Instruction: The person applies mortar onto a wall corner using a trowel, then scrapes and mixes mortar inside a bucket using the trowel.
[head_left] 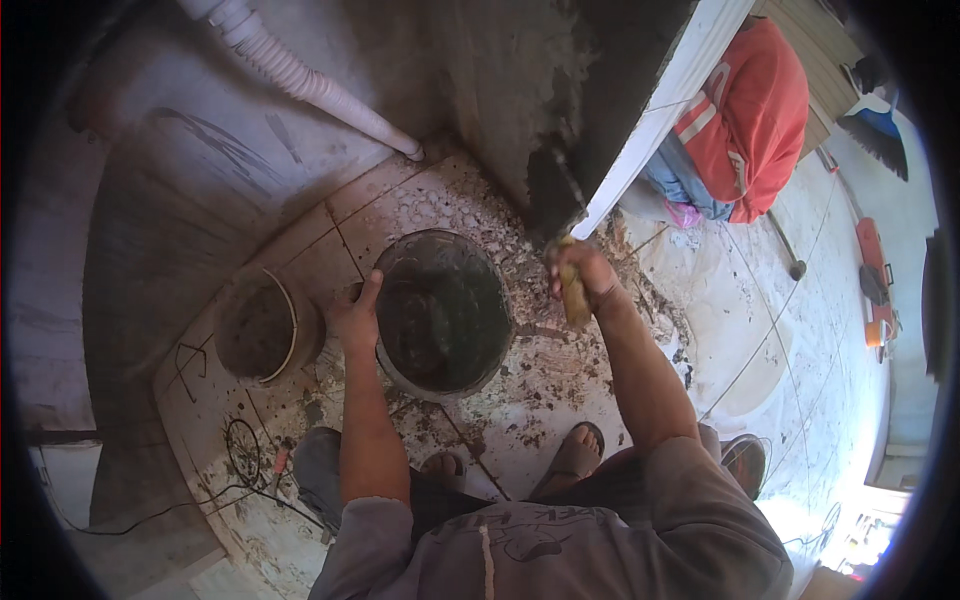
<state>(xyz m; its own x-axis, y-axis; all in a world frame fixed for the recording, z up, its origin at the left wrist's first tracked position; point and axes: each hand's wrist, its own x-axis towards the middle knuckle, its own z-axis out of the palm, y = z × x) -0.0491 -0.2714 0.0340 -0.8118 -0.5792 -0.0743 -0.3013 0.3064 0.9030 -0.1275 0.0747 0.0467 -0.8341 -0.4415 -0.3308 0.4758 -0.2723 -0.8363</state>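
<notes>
My left hand (358, 315) is at the left rim of a round dark tub (385, 372), thumb up and fingers curled at the edge. Dark, wet-looking contents lie inside the tub. In my right hand (592, 268) is a trowel with a thick yellowish handle (575, 300). Its narrow blade (570, 182) appears nearly edge-on, close to the wall corner. Dark wet mortar (615, 75) coats part of that wall (490, 90), beside a pale edge strip (655, 125).
A smaller bucket (255, 332) stands left of the tub. A corrugated pipe (310, 85) meets the floor behind. Crumbled debris (455, 195) covers the tiles. Black cable (200, 500) lies lower left. Another person in a red top (755, 110) crouches beyond the wall, near a broom (875, 140).
</notes>
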